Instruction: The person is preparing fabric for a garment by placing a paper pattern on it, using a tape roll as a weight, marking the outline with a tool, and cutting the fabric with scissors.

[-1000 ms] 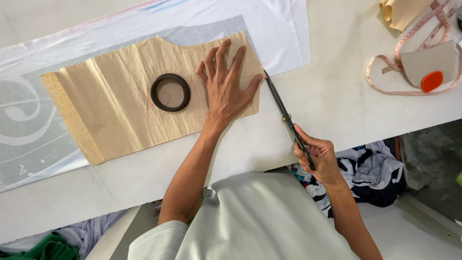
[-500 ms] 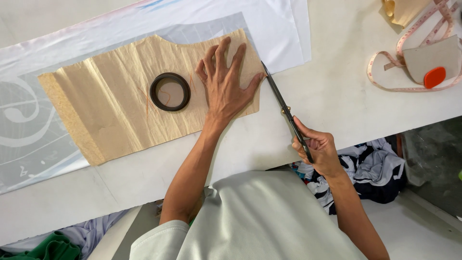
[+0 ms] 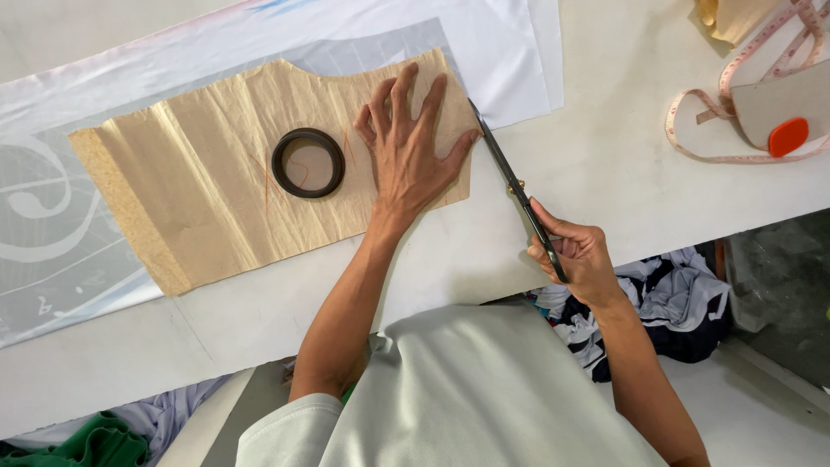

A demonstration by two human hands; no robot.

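In the head view, the left hand [image 3: 406, 151] lies flat with all fingers spread wide on the right part of a tan, creased paper pattern piece [image 3: 216, 182], pressing it down; its grip is open and holds nothing. The pattern piece rests on a sheet of pale grey-white fabric [image 3: 484, 43] with a faint swirl print at the left, and this fabric is spread over the white surface [image 3: 622, 164]. A black round ring, like a roll of tape [image 3: 308, 163], sits on the pattern piece just to the left of the left hand, not touching it.

The right hand [image 3: 579, 255] is closed around the handles of a pair of long dark metal scissors [image 3: 510, 182]; its grip pinches the handles tight. The blades look nearly together and point up and to the left, and the tip is at the right edge of the pattern piece, just beside the left thumb.

At the top right corner of the surface a pink measuring tape [image 3: 709, 112] loops around a grey cardboard piece [image 3: 769, 99] with an orange oval object [image 3: 788, 137] on it. Under the surface edge, near the right wrist, there is a heap of dark and white clothes [image 3: 666, 303], and green cloth [image 3: 95, 441] is at the bottom left
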